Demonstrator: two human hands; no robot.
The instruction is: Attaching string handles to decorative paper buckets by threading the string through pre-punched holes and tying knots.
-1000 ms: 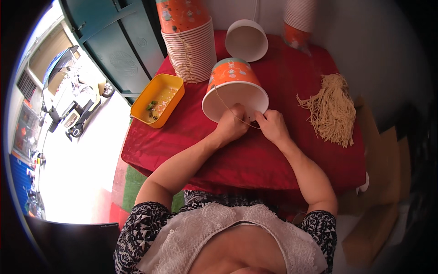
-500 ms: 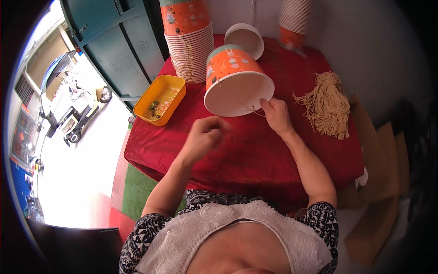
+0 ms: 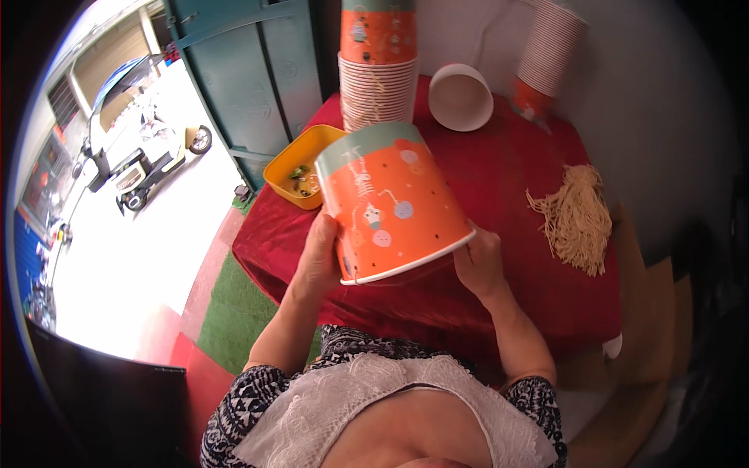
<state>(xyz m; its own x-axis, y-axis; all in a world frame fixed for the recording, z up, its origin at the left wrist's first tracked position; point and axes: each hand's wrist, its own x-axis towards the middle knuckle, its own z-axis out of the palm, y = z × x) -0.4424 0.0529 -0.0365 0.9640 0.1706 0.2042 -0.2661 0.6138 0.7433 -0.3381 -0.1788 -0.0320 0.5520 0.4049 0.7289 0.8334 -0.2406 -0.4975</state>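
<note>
Between my two hands an orange paper bucket point(image 3: 394, 207) with a grey-green band and small cartoon prints is tilted, its white rim toward me and its base away. My left hand point(image 3: 318, 253) grips its left side near the rim. My right hand point(image 3: 478, 264) is closed at the right end of the rim; its fingertips are partly hidden. The bucket's inside is turned out of sight. A thin cord shows near the rim's left end.
A red-covered table point(image 3: 515, 210) lies ahead, bearing a yellow bin point(image 3: 285, 168) with small bits, a tall bucket stack point(image 3: 378, 90), a white bucket on its side point(image 3: 460, 97), another leaning stack point(image 3: 550, 47) and a bundle of beige cords point(image 3: 579, 222). A green door point(image 3: 242, 70) stands left.
The bucket has come closer to me and tipped so its printed side shows instead of its inside. My left hand, empty before, now holds its left side. The view has shifted left.
</note>
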